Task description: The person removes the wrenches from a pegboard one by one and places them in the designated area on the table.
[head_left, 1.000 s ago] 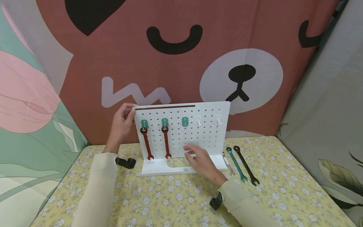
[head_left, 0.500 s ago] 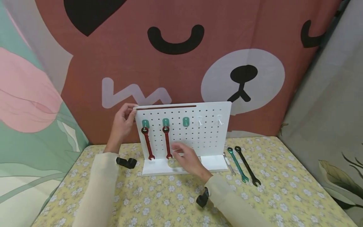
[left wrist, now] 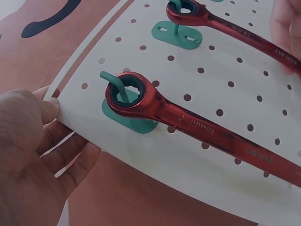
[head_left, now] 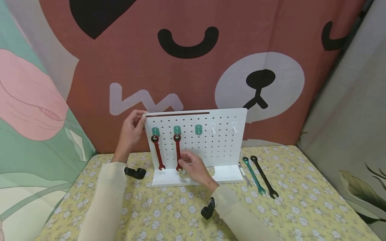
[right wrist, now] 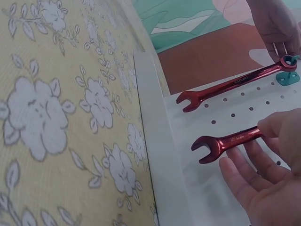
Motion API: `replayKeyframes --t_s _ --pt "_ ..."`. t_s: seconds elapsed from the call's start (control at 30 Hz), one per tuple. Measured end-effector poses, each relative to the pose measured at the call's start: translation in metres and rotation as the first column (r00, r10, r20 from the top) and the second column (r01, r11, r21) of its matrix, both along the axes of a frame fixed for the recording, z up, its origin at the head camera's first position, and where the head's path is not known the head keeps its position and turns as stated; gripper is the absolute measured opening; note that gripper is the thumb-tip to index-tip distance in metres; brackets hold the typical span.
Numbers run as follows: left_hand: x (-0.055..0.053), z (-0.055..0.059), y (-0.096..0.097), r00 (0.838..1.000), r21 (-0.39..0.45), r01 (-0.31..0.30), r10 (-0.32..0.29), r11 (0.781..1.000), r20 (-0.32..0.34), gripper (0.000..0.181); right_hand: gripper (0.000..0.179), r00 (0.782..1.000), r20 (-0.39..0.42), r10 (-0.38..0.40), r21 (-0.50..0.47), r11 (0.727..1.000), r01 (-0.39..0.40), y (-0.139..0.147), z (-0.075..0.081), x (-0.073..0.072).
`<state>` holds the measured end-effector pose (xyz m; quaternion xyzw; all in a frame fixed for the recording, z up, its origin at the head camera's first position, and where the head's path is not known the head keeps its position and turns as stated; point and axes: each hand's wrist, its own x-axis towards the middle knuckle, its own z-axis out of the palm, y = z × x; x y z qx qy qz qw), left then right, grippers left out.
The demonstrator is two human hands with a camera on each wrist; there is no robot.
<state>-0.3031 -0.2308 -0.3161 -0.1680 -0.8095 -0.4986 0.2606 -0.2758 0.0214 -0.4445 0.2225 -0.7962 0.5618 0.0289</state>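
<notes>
At its upper left corner, a white pegboard [head_left: 223, 144] is pinched by my left hand [head_left: 131, 129], thumb in front and fingers behind. Two red combination wrenches hang from green hooks by their ring ends: an outer wrench [left wrist: 202, 127] at the far left and an inner wrench [right wrist: 235, 139] to its right. My right hand [head_left: 193, 165] holds the inner wrench low on its shank, between thumb and fingers. In the right wrist view its open end points toward the board's base. Its ring end is still around the hook [left wrist: 176, 29].
Right of the inner wrench, the board bears a bare green hook [head_left: 198, 130] and two clear hooks. On the flowered tablecloth [head_left: 169, 214], right of the base, lie a small silver wrench [head_left: 245, 174], a green wrench [head_left: 254, 175] and a black wrench [head_left: 264, 177]. A printed curtain hangs behind.
My right hand has moved left across the board's front to the inner red wrench and taken hold of its shank. The left hand stays on the corner.
</notes>
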Motion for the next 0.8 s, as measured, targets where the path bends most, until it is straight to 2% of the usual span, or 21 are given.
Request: replayKeyframes --t_s 0.43,0.8 --pt "-0.002 -0.001 0.001 1.000 0.019 0.015 -0.015 1.000 0.008 0.029 0.014 0.999 0.042 0.018 -0.018 1.000 -0.017 0.004 0.000 0.006" --pt "-0.002 0.000 0.002 1.000 0.027 0.018 -0.018 0.999 0.018 0.029 0.034 0.988 0.106 0.109 -0.133 0.987 -0.094 0.009 0.009 0.014"
